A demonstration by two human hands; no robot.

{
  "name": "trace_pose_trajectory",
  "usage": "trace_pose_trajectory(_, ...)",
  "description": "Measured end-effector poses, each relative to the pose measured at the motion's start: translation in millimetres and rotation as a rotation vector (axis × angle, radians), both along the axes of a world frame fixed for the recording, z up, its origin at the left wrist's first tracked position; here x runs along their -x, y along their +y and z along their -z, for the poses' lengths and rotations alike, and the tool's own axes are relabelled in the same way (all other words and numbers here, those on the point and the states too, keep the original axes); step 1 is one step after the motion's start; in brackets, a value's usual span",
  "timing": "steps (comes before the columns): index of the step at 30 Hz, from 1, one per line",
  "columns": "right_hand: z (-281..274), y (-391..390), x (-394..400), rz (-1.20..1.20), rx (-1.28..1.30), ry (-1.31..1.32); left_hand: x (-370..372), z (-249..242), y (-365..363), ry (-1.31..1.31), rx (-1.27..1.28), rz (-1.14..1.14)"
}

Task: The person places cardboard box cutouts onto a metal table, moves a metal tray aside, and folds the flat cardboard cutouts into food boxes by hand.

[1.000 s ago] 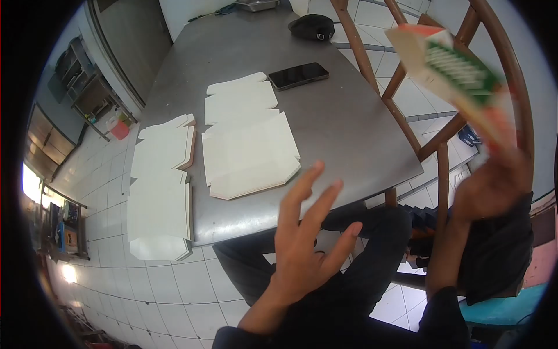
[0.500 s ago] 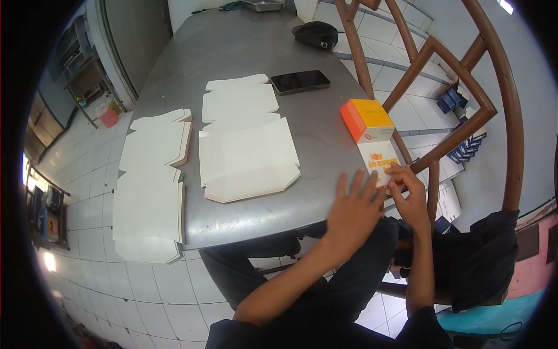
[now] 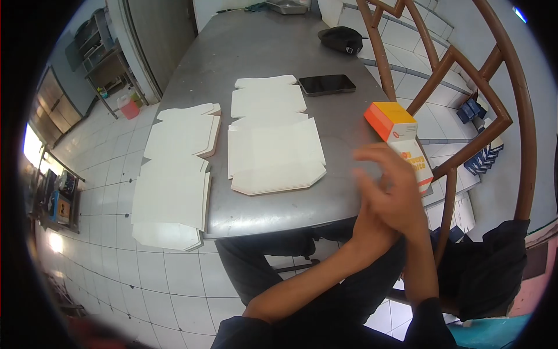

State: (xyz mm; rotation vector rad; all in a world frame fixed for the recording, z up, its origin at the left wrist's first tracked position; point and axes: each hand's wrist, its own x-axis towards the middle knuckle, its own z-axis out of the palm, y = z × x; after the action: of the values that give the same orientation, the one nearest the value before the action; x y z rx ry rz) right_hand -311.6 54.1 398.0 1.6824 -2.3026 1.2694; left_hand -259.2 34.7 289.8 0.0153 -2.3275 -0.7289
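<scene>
An orange, yellow and white carton stands at the table's right edge, its printed white flap stretched toward me. My right hand is raised beside this flap, fingers pointing left and apart, somewhat smeared by motion; nothing shows in them. Below and behind it my left hand crosses over, its fingers mostly hidden by the right one. Left of my hands lies a stack of flat white carton blanks. A second stack of blanks lies farther left, overhanging the near edge.
A black phone lies behind the middle stack. Beyond it are a black cap and a metal tray on the steel table. A brown railing and tiled stairs run along the right side.
My hands have come away from the carton's flap and drawn together, the right crossing in front of the left. The view has shifted, so the table things appear farther right.
</scene>
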Motion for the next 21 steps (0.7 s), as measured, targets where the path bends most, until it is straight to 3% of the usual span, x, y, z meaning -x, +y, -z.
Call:
trace_pose_trajectory(1,0.1,-19.9,-5.5,-0.088,-0.058,0.013,-7.0,1.9,-0.9,0.036,-0.051,0.023)
trace_pose_trajectory(4,31.0,-59.7,-2.1,-0.266,-0.183,0.223,-62.7,-28.2,-15.9,-0.41,0.056,0.073)
trace_pose_trajectory(5,39.7,-69.7,1.0,-0.314,-0.217,0.325,-80.8,-37.7,-23.5,-0.365,0.061,0.045)
trace_pose_trajectory(7,41.5,-79.9,4.4,-0.339,-0.309,0.274,-116.0,-53.5,-40.2,-0.28,0.064,-0.008)
trace_pose_trajectory(11,25.0,-84.2,10.7,-0.349,-0.516,0.123,-160.7,-69.9,-82.1,-0.314,-0.173,-0.167)
trace_pose_trajectory(14,22.0,-90.4,27.8,-0.417,-0.555,0.028,-170.6,-71.2,-108.5,-0.219,-0.164,-0.402)
trace_pose_trajectory(21,12.9,-80.5,18.3,-0.368,-0.695,-0.016,-158.3,-46.5,-126.1,-0.118,-0.22,-0.627)
